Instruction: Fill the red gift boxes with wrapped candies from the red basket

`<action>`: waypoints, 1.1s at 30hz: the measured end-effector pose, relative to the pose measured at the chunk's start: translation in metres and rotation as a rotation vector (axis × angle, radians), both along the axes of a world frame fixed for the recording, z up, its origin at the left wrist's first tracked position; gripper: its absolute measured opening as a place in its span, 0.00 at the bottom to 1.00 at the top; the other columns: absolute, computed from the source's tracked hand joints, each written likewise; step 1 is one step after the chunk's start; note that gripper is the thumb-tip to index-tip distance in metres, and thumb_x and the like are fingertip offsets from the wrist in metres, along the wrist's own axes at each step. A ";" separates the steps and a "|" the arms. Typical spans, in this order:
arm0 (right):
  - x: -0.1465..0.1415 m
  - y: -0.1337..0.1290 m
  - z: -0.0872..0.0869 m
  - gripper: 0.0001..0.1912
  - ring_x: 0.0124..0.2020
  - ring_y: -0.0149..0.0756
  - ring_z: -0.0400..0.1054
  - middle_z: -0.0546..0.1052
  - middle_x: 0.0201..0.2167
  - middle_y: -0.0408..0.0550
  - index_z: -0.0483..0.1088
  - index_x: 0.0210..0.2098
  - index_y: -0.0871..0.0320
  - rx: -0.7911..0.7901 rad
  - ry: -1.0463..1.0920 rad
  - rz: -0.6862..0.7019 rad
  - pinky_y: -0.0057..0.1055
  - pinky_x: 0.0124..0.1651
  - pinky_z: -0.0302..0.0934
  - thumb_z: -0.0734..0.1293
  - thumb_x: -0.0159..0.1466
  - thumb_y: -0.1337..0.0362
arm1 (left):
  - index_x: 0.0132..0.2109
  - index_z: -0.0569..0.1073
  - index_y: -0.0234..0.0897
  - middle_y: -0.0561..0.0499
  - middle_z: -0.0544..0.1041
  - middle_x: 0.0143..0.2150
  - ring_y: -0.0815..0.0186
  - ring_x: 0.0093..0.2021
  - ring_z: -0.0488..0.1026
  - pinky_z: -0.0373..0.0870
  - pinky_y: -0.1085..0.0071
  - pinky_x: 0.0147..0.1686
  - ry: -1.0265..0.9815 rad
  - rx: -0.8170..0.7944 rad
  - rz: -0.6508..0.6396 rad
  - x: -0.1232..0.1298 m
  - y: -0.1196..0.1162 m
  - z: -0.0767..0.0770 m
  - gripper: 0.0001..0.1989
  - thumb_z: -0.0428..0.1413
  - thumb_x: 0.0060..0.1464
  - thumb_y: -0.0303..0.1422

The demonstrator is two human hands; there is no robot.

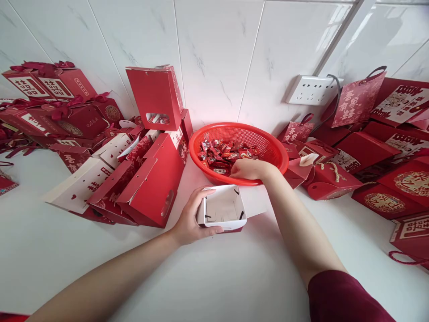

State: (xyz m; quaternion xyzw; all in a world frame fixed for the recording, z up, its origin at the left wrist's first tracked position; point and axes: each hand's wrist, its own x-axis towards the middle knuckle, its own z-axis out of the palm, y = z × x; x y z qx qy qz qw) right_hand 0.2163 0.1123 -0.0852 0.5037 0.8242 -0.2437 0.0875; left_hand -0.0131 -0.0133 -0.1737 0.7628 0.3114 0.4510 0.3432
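Note:
My left hand (192,219) grips a small open box (224,226) by its left side, thumb along the near edge and fingers behind. The box is white inside with nothing visible in it, dark red outside, and its white lid flap (256,200) is folded out to the right. My right hand (248,168) reaches over the near rim of a red plastic basket (279,154), its fingers curled down among wrapped candies (221,152). Whatever those fingertips hold is hidden. The candies have shiny red, dark and white wrappers.
Left of the basket stand red and white gift boxes (147,188), with one red box (152,98) stacked on top. More ribboned boxes (77,116) lie farther left. Decorated boxes (365,147) crowd the right side. A power strip (310,89) is on the tiled wall.

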 end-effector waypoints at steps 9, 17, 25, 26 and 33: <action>0.003 0.000 -0.004 0.13 0.37 0.42 0.72 0.79 0.40 0.48 0.71 0.41 0.52 0.099 0.095 0.012 0.32 0.34 0.61 0.70 0.57 0.57 | 0.63 0.61 0.45 0.41 0.61 0.63 0.49 0.65 0.59 0.58 0.51 0.63 0.059 0.114 0.051 -0.001 0.001 -0.001 0.44 0.71 0.41 0.39; 0.015 -0.028 0.037 0.24 0.42 0.44 0.72 0.78 0.44 0.50 0.65 0.55 0.54 0.363 0.362 -0.016 0.36 0.43 0.64 0.68 0.61 0.57 | 0.63 0.61 0.44 0.41 0.61 0.63 0.49 0.64 0.61 0.61 0.52 0.62 0.005 0.014 0.033 0.000 -0.001 0.000 0.41 0.70 0.44 0.39; 0.013 -0.083 0.077 0.28 0.43 0.41 0.74 0.79 0.45 0.46 0.66 0.62 0.50 0.030 0.459 0.274 0.34 0.48 0.65 0.68 0.63 0.56 | 0.63 0.61 0.44 0.40 0.59 0.65 0.47 0.66 0.59 0.58 0.49 0.64 0.001 -0.012 0.024 0.000 0.000 -0.006 0.43 0.71 0.43 0.39; 0.010 -0.085 0.076 0.28 0.45 0.42 0.74 0.79 0.47 0.46 0.66 0.63 0.50 -0.001 0.448 0.300 0.34 0.49 0.64 0.68 0.64 0.55 | 0.63 0.61 0.44 0.40 0.60 0.65 0.47 0.66 0.59 0.58 0.48 0.64 -0.003 -0.018 0.024 0.000 0.000 -0.005 0.43 0.71 0.43 0.39; 0.026 -0.040 0.053 0.19 0.55 0.46 0.68 0.75 0.55 0.46 0.74 0.54 0.51 0.231 0.284 0.084 0.40 0.59 0.58 0.59 0.69 0.57 | 0.62 0.62 0.43 0.39 0.61 0.64 0.47 0.65 0.60 0.60 0.48 0.63 0.007 -0.035 0.021 0.000 -0.002 -0.001 0.42 0.71 0.42 0.41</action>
